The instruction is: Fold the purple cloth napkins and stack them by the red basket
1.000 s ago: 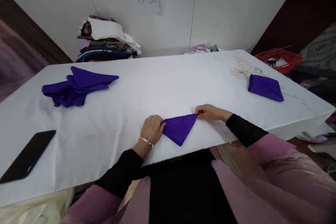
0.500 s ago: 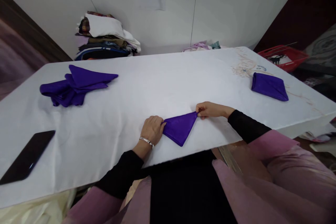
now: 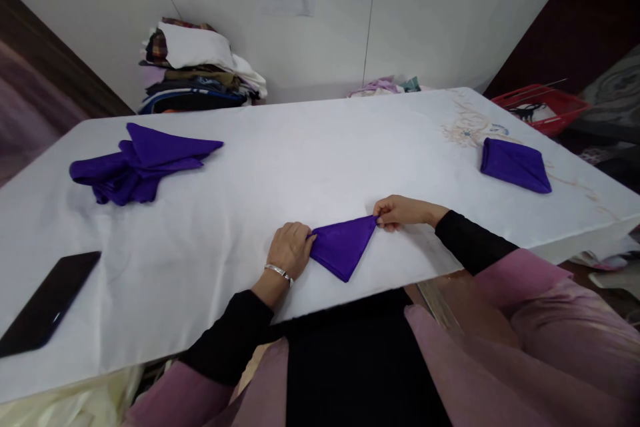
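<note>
A purple cloth (image 3: 345, 247), folded into a triangle, lies near the front edge of the white-covered table (image 3: 320, 160), one point toward me. My left hand (image 3: 290, 248), with a silver bracelet at the wrist, grips its left corner between thumb and fingers. At the other end, my right hand (image 3: 393, 212) pinches the right corner. Both hands are closed, and the cloth's upper edge runs straight between them. Further off to the left is a loose heap of purple cloth (image 3: 145, 163). A purple cloth folded into a flat packet (image 3: 516, 165) rests on the right side.
A black phone (image 3: 50, 300) lies at the left front of the table. Stacked clothes (image 3: 195, 73) stand by the wall behind, with more fabric (image 3: 380, 85) at the back edge. Past the far right corner sits a red basket (image 3: 560, 113) with dark items inside.
The view has shifted very slightly. Both hands keep hold of the same corners of the folded cloth, with hardly any movement.
</note>
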A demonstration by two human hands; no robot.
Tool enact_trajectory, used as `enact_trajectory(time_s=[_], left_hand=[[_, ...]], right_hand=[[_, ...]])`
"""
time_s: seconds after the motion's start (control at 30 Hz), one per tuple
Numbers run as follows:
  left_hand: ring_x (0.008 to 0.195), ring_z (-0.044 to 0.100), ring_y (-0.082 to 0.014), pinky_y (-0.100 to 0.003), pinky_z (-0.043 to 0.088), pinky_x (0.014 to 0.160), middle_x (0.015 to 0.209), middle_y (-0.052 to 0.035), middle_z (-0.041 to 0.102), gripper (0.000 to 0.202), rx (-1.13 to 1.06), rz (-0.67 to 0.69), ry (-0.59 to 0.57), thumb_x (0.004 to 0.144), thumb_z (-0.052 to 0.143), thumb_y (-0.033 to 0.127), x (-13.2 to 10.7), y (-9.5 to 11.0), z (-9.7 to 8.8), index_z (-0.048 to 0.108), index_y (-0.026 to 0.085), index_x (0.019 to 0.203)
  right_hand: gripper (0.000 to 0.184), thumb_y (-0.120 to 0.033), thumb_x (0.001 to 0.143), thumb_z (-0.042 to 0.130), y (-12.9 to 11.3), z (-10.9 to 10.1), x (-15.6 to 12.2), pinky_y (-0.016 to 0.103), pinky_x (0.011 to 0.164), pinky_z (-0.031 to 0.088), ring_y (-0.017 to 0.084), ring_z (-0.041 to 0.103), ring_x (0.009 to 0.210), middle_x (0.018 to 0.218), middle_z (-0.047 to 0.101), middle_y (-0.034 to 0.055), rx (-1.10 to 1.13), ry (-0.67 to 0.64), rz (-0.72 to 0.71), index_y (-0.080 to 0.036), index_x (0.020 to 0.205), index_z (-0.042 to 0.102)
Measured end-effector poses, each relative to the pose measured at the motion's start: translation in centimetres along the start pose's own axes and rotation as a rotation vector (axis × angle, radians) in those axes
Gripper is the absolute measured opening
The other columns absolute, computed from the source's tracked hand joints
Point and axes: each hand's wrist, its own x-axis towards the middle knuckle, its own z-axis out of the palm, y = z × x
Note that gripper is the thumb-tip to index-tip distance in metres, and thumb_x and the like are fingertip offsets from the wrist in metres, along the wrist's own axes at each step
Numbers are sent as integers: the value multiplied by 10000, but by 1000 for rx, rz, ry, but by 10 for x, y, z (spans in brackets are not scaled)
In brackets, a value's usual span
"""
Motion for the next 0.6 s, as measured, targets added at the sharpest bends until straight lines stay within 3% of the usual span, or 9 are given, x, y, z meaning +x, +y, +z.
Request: enact_trajectory(time_s=[0.3,0.6], left_hand=[[805,522,-228,-365,419,740,810,-72,601,141,-6,-9,-25,896,460,253,0,-1,0,543,180,807],[797,522,-224,-356,410,737,797,-66,599,129,-10,-20,-21,887,487,249,0,-1,1,543,183,791]], right_hand=[[196,-337,745,645,-4,1,2,229,519,426,84,507,515,583,575,-31,-13,15,-53,-171,721,544],[141,-262,704,656,-5,3,8,222,498,430,102,554,518,550,594,-18,47,135,-34,-171,674,551]])
